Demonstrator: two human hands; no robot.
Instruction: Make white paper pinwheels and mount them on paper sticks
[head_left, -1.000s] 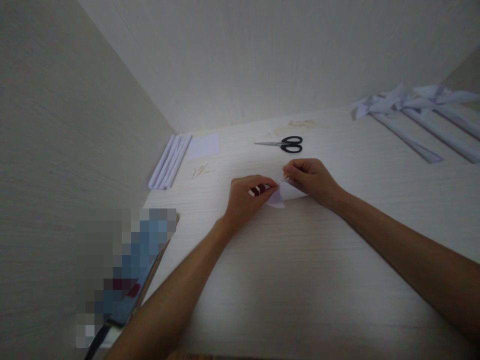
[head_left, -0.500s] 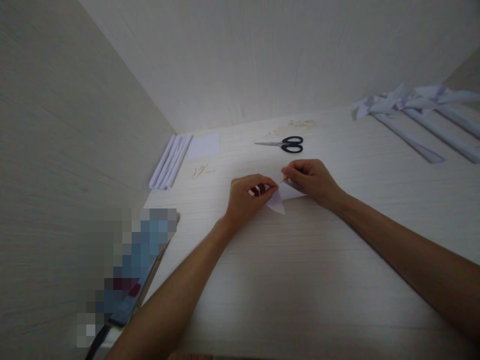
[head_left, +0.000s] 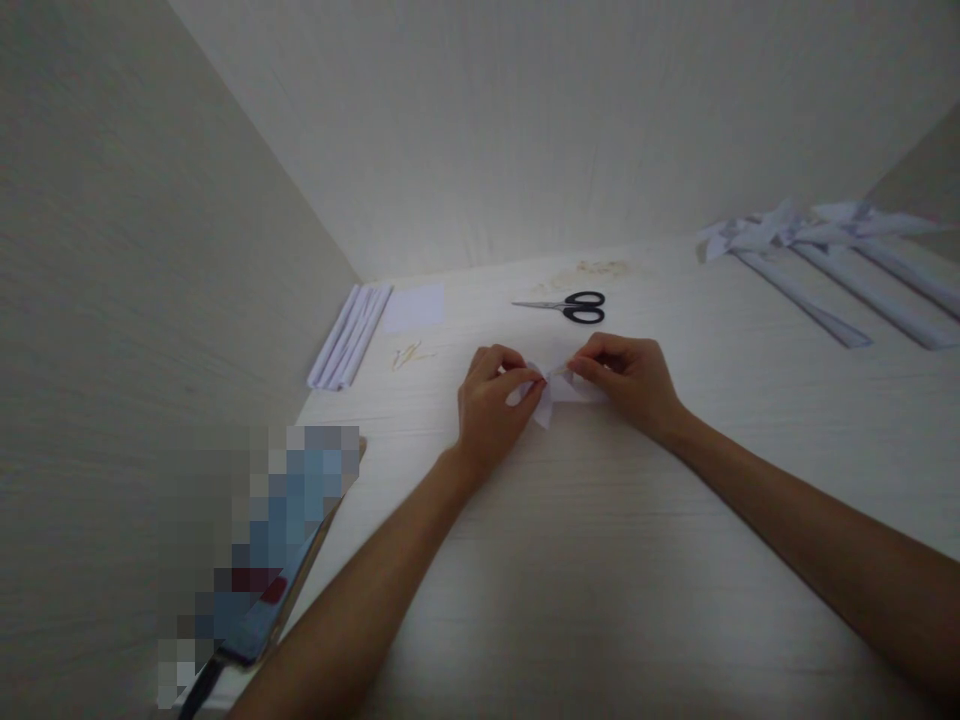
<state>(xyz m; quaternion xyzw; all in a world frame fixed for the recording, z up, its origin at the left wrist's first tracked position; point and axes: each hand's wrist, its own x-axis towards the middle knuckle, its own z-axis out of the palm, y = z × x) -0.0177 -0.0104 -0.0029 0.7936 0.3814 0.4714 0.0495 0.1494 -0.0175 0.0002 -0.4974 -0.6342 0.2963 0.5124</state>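
Observation:
Near the middle of the table, my left hand (head_left: 491, 410) pinches a folded piece of white paper (head_left: 544, 412), its corners gathered at the fingertips. My right hand (head_left: 626, 385) is closed on a thin pale stick like a toothpick (head_left: 559, 371). The stick's tip meets the gathered paper at my left fingertips; whether it goes through cannot be made out. Part of the paper lies beneath my right hand. Beyond the hands lie scissors (head_left: 562, 304) with black handles, blades pointing left.
Rolled white paper tubes (head_left: 349, 340) lie at the left wall beside a square white sheet (head_left: 415, 308). Several small sticks (head_left: 409, 355) are just in front. Paper pinwheels (head_left: 757, 235) on rolled paper rods (head_left: 814, 305) lie at right. A phone (head_left: 281, 585) with a cable rests at the left edge.
The stick in my right hand has come to the gathered paper, where a small gap stood before. More paper corners are folded in at my left fingers. The whole view has shifted slightly.

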